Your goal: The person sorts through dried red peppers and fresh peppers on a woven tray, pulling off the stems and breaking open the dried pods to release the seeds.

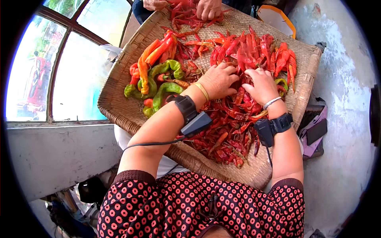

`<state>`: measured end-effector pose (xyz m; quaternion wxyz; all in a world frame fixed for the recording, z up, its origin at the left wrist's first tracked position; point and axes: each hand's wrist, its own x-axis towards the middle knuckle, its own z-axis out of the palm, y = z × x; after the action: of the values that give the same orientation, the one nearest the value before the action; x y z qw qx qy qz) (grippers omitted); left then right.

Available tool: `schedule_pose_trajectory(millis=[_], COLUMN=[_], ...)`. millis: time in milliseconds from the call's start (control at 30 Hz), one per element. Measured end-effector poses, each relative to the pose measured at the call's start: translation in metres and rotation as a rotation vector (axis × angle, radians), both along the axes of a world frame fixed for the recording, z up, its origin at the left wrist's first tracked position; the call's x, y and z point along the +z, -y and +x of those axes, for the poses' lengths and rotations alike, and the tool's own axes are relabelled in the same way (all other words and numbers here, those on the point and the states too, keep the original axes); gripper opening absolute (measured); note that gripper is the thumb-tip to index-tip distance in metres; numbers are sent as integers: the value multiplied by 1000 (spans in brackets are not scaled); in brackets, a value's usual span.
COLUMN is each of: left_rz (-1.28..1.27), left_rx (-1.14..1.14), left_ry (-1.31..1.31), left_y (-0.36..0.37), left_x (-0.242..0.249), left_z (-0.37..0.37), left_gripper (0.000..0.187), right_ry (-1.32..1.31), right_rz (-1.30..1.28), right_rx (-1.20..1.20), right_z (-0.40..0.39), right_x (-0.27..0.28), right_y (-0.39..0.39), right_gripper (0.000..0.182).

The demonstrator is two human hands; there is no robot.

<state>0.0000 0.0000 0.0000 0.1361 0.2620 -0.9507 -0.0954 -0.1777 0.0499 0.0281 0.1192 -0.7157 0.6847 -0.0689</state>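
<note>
Dried red chilli peppers (232,119), wrinkled and dark, lie heaped across the middle of the wide woven bamboo tray (119,107) resting on my lap, and both my hands sit right on top of them. My left hand (218,81) is palm down, fingers curled into the pile, so I cannot tell whether it has pinched 1 pepper or is only raking through them. My right hand (262,85) sits just beside it, fingers bent down into the same heap; I cannot tell what it has hold of either. The heap runs from directly under both hands back toward my body, with brighter fresh red peppers (254,49) just beyond the fingertips, their long axes pointing mostly away from me. The right hand is nearer those. A cluster of green and orange curved peppers (158,79) lies to the left, near my left wrist. At the tray's far edge, another person's hands (208,8) rest on more red peppers.
</note>
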Motion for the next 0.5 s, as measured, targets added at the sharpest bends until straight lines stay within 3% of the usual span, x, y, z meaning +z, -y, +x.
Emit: schedule_pose_trajectory(millis=[133,167,200,300,433,500], left_rz=[-80,-104,-65,3,53,108], left_rx=[-3,10,20,64,172,153], left_ry=[82,167,160,167,293,272], left_y=[11,15,21,32,32,34], left_x=[-3,0,2,6,11,17], left_z=[11,20,31,49,54,52], left_gripper=[14,12,11,11,15,18], right_ry=[173,266,500,478,207,147], right_rz=[-114,-172,-57,-95,-67,139], right_rx=[263,334,302,360,484,516], right_z=[-2,0,7,14,16,16], right_x=[-8,-17,-14,-1,17,19], right_y=[-4,-1,0,-5,-22,-34], right_gripper=[34,32,30,31,40,52])
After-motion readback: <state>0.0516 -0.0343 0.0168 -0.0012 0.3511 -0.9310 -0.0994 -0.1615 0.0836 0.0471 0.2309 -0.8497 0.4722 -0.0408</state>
